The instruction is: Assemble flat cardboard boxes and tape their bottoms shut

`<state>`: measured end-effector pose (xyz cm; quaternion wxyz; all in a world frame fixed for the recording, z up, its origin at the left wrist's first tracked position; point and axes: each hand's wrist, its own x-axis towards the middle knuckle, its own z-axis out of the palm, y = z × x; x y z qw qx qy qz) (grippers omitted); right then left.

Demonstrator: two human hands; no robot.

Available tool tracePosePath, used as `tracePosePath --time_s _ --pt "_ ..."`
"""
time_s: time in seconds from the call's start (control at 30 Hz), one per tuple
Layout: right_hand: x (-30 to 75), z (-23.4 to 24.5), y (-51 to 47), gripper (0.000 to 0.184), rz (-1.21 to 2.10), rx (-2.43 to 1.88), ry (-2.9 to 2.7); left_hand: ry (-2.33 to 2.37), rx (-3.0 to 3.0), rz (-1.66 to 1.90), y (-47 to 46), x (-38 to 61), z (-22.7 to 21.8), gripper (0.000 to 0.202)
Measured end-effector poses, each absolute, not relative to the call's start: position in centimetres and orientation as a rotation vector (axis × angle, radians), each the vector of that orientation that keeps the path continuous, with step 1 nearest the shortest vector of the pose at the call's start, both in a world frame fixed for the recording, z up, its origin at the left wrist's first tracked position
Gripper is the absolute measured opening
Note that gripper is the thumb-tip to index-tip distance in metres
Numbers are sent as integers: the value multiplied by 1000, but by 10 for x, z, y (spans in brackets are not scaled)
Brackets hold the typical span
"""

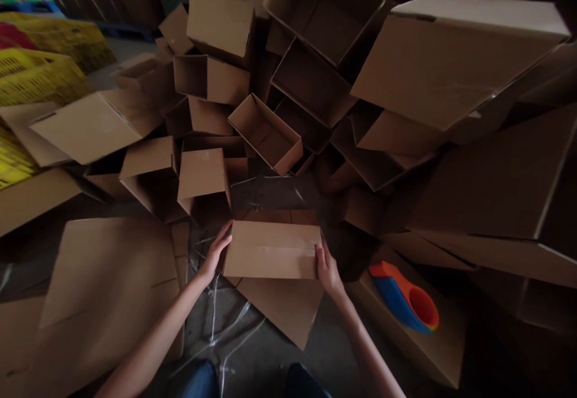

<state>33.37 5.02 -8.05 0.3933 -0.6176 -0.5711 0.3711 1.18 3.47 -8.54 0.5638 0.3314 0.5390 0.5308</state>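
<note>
Between my two hands is a small brown cardboard box (273, 251), its taped long face turned up toward me. My left hand (218, 252) is closed against the box's left end, fingers at the upper corner. On the opposite end my right hand (329, 269) grips the right edge, thumb on top. Under the box lies a flat cardboard sheet (288, 308) on the dark floor. To the right, an orange and blue tape dispenser (406, 299) rests on another cardboard box (433, 350).
Ahead, many open cardboard boxes (265, 133) are heaped up, some tilted. A large box (451, 67) leans at the upper right. Flattened cardboard (112, 284) lies at the left. Yellow plastic crates (40, 76) stand at the far left. White string (214, 314) trails over the floor.
</note>
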Motion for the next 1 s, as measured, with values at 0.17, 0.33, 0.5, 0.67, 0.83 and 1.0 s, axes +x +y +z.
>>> tracePosePath --time_s 0.17,0.33,0.5,0.67,0.83,1.0 --pt "333 -76 49 86 972 -1600 -1442 1276 719 1267 35 16 -90 74" --pt "332 -77 49 87 938 -1625 -1442 1307 804 1276 41 14 -92 72" --pt "332 -78 52 85 949 -1642 -1446 1304 853 1319 48 12 -96 66" --pt "331 -78 52 87 953 -1639 -1435 1291 839 1313 47 13 -96 67" --pt "331 -77 50 92 936 -1610 -1454 1320 857 1292 36 13 -90 66" --pt "333 -78 47 88 943 -1599 -1460 1375 782 1224 19 14 -80 66"
